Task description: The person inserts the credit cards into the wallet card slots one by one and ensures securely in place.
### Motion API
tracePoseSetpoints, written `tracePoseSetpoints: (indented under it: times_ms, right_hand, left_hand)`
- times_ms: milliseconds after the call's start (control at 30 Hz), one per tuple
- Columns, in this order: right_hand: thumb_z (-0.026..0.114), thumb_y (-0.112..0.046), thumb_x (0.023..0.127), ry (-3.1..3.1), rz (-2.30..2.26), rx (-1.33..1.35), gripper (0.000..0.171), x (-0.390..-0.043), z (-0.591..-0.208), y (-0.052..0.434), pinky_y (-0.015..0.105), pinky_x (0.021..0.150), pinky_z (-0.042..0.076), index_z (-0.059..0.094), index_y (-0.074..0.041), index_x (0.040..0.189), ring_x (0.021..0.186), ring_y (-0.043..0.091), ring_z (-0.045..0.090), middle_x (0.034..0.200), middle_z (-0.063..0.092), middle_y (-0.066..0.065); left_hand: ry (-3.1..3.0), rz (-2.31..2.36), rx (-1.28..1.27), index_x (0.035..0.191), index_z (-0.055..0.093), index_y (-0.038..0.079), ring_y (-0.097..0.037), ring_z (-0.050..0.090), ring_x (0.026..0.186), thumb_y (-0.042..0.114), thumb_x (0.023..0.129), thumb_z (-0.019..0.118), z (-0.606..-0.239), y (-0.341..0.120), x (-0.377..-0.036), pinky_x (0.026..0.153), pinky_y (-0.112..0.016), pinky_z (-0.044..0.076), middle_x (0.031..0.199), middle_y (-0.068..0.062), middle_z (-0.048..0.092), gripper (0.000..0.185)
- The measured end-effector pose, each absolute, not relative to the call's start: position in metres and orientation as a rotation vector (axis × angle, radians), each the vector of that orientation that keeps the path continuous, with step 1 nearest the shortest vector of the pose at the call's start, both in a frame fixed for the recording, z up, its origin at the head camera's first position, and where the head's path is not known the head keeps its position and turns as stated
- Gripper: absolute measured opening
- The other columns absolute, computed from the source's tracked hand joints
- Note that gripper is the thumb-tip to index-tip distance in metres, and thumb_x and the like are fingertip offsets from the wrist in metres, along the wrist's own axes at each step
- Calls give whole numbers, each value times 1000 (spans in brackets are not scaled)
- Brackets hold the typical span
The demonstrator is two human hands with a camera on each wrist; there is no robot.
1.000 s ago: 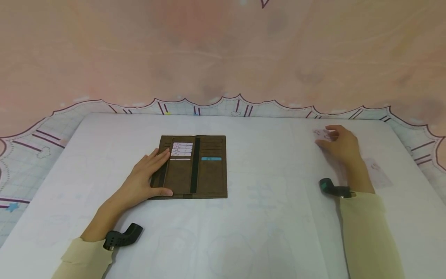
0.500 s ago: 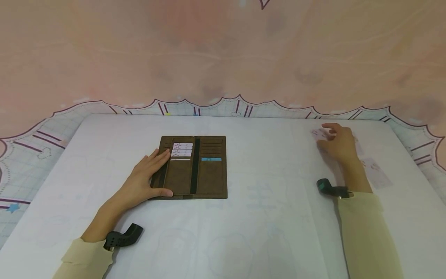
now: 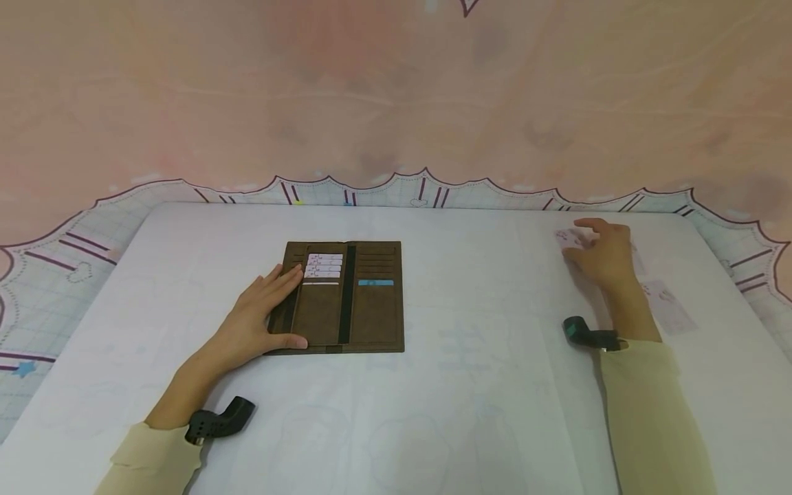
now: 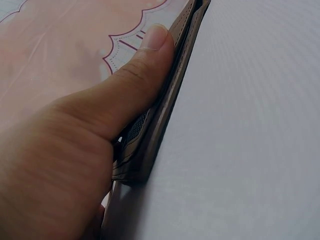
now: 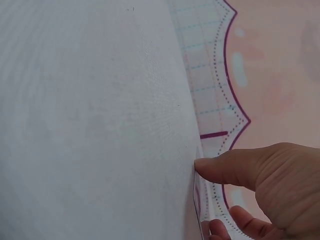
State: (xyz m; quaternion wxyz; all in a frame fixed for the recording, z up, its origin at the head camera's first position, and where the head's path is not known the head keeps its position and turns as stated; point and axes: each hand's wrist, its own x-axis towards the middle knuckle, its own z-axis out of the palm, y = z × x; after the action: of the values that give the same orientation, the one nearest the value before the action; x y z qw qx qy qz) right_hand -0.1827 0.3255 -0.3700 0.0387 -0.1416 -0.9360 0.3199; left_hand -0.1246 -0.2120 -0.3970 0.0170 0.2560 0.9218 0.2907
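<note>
Surface: white sheet-covered surface point(image 3: 470, 385), with a patterned cloth showing beyond its far, left and right edges.
Wallet: brown long wallet point(image 3: 344, 296), lying open and flat, left of the surface's middle, nearer the far edge than the near one.
Wallet, left half: four pale cards point(image 3: 324, 265) stacked in its upper slots, only their top strips showing; a white strip sits just below them.
Wallet, right half: upper slots show no cards; one blue card edge point(image 3: 375, 282) shows at the lower slot.
Left hand: left hand point(image 3: 256, 316) rests flat on the wallet's left part, fingers point(image 3: 286, 278) straight and reaching the card slots, thumb along the wallet's near edge. The left wrist view shows the thumb pressed against the wallet's rim.
Right hand: right hand point(image 3: 603, 258) near the far right corner of the surface, fingers curled, thumb and fingers pinching the edge of a pale loose card point(image 3: 569, 238) that touches the surface.
Other loose card: a second pale card point(image 3: 667, 307) lies flat just beside the right forearm, towards the right edge.
Wrist devices: a black wrist camera point(image 3: 218, 419) sits at each cuff.
</note>
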Motion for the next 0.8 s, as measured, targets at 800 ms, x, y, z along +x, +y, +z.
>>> tracePoseSetpoints:
  times_ms: [800]
  right_hand:
    - [67, -6, 85, -2845, 982, -414, 58, -181, -367, 320, 59, 94, 36, 45, 0, 138, 112, 48, 42, 134, 31, 37]
  left_hand:
    - [2874, 902, 818, 151, 27, 10, -34, 8, 144, 44, 70, 82, -396, -212, -124, 115, -50, 4, 155, -14, 26, 104]
